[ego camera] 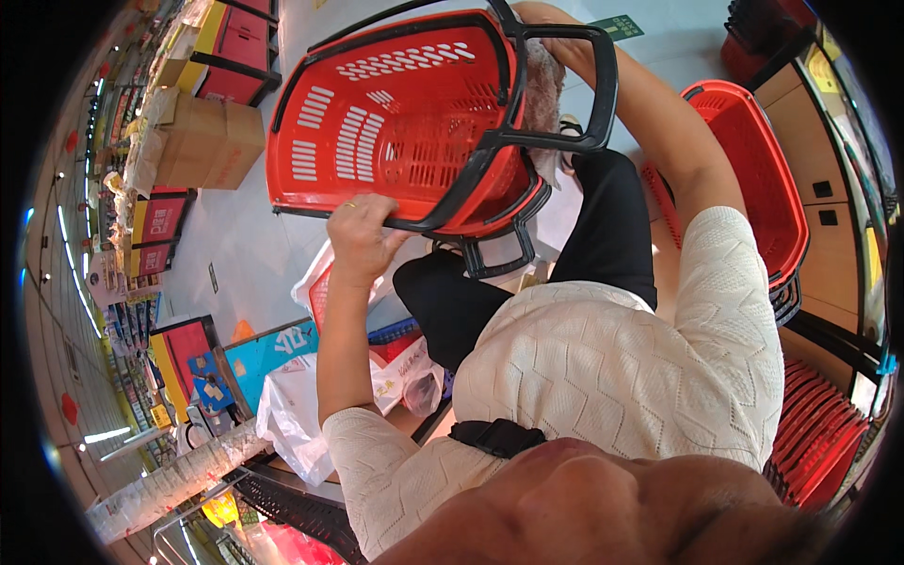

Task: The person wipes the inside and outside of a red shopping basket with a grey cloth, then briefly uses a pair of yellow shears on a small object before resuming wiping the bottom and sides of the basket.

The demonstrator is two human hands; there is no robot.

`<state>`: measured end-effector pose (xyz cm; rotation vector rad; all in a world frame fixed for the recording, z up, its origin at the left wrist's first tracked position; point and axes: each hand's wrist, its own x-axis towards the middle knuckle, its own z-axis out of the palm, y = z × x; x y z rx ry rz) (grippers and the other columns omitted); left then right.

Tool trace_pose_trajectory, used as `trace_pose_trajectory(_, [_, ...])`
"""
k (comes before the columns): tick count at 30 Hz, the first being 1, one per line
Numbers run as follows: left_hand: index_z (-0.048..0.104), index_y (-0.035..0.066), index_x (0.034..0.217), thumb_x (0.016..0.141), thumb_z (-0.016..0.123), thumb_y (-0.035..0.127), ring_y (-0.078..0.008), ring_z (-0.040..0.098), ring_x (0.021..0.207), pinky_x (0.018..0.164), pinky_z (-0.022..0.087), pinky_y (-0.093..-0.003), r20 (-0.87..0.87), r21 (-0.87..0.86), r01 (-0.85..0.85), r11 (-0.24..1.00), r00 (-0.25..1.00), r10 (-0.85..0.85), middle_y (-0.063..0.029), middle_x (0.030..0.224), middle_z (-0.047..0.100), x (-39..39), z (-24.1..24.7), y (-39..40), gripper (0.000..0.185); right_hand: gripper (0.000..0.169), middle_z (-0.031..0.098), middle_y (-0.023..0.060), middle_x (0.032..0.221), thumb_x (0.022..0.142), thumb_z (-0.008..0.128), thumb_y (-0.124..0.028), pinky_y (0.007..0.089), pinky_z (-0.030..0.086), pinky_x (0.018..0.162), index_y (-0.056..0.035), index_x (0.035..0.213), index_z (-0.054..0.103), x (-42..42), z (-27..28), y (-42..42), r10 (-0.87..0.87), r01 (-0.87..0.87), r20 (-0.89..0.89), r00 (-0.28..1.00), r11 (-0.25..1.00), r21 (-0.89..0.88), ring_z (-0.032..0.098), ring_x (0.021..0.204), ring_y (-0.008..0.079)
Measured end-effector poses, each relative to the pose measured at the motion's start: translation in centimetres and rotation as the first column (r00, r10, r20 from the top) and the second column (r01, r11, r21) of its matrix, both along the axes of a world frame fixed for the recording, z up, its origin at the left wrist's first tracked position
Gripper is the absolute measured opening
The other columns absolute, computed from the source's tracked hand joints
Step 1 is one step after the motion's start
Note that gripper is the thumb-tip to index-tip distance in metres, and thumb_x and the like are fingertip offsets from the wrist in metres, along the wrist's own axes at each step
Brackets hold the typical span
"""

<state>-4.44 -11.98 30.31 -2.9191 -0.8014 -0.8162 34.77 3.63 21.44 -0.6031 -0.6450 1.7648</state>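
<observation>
A red plastic shopping basket (424,134) with black rim and black handles lies tilted before me, its open top turned towards me. My left hand (361,236) grips the near rim, with the thumb along the edge. At the basket's right end, my right hand (561,44) holds a grey-brown cloth (547,95) against the outer side. The black handle (604,92) partly hides that hand. Below this basket sits another red basket (512,201), mostly covered, with its black handle (503,258) sticking out between my knees.
More red baskets stand at my right (752,176), and a nested stack of red baskets (812,431) is lower right, beside a wooden cabinet (812,152). White plastic bags (300,417) lie at my left. Beyond are cardboard boxes (212,145) and stocked shop shelves (116,212).
</observation>
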Motion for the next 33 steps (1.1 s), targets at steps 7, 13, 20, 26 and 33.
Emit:
trace_pose_trajectory(7, [0.048, 0.007, 0.070, 0.078, 0.066, 0.062, -0.0296, 0.052, 0.054, 0.050, 0.040, -0.0384, -0.019, 0.040, -0.122, 0.992, 0.992, 0.122, -0.0096, 0.060, 0.049, 2.1, -0.5, -0.1, 0.058, 0.024, 0.072, 0.0144, 0.088, 0.093, 0.058, -0.012, 0.0242, 0.056, 0.056, 0.0068, 0.102, 0.069, 0.0, 0.7, -2.4, -0.065, 0.058, 0.038, 0.997, 0.988, 0.144, 0.067, 0.063, 0.0160])
trace_pose_trajectory(13, [0.050, 0.008, 0.067, 0.079, 0.066, 0.063, -0.0275, 0.049, 0.047, 0.046, 0.037, -0.0365, 0.002, 0.043, -0.153, 0.987, 0.988, 0.153, -0.0082, 0.053, 0.045, 2.9, -0.5, 0.0, 0.059, 0.021, 0.072, 0.0187, 0.086, 0.091, 0.059, -0.009, 0.0279, 0.062, 0.062, 0.0073, 0.101, 0.068, -2.1, 3.3, -6.9, 0.182, -0.191, -0.180, 0.967, 0.981, -0.031, 0.071, 0.067, 0.0200])
trace_pose_trajectory(20, [0.052, 0.007, 0.066, 0.077, 0.069, 0.061, -0.0276, 0.050, 0.047, 0.046, 0.037, -0.0370, 0.048, 0.058, -0.170, 0.984, 0.985, 0.167, -0.0084, 0.052, 0.046, 4.3, 0.1, 0.6, 0.058, 0.015, 0.068, 0.0044, 0.092, 0.084, 0.062, -0.008, 0.0268, 0.051, 0.081, -0.0058, 0.097, 0.068, -7.8, 1.1, -13.6, -0.260, 0.277, 0.128, 0.957, 0.949, -0.148, 0.063, 0.086, 0.0112])
trace_pose_trajectory(26, [0.054, 0.003, 0.071, 0.081, 0.073, 0.033, -0.0282, 0.050, 0.051, 0.049, 0.038, -0.0363, 0.007, -0.011, -0.205, 0.979, 0.979, 0.205, -0.0121, 0.057, 0.048, 4.8, 1.7, 0.6, 0.037, 0.005, 0.061, 0.0028, 0.075, 0.082, 0.064, -0.004, 0.0294, 0.050, 0.052, -0.0047, 0.087, 0.063, -7.8, -0.5, -11.9, -0.315, 0.333, 0.132, 0.940, 0.932, -0.147, 0.059, 0.061, 0.0123])
trace_pose_trajectory(33, [0.065, 0.004, 0.077, 0.087, 0.071, 0.038, -0.0225, 0.050, 0.049, 0.049, 0.038, -0.0352, 0.096, -0.263, -0.361, 0.895, 0.913, 0.397, -0.0096, 0.055, 0.054, 9.3, 7.5, 1.9, 0.036, 0.009, 0.066, 0.0125, 0.073, 0.087, 0.059, -0.004, 0.0375, 0.058, 0.052, 0.0012, 0.081, 0.064, -5.2, 2.7, -7.0, -0.417, 0.400, -0.031, 0.909, 0.888, -0.227, 0.065, 0.059, 0.0227])
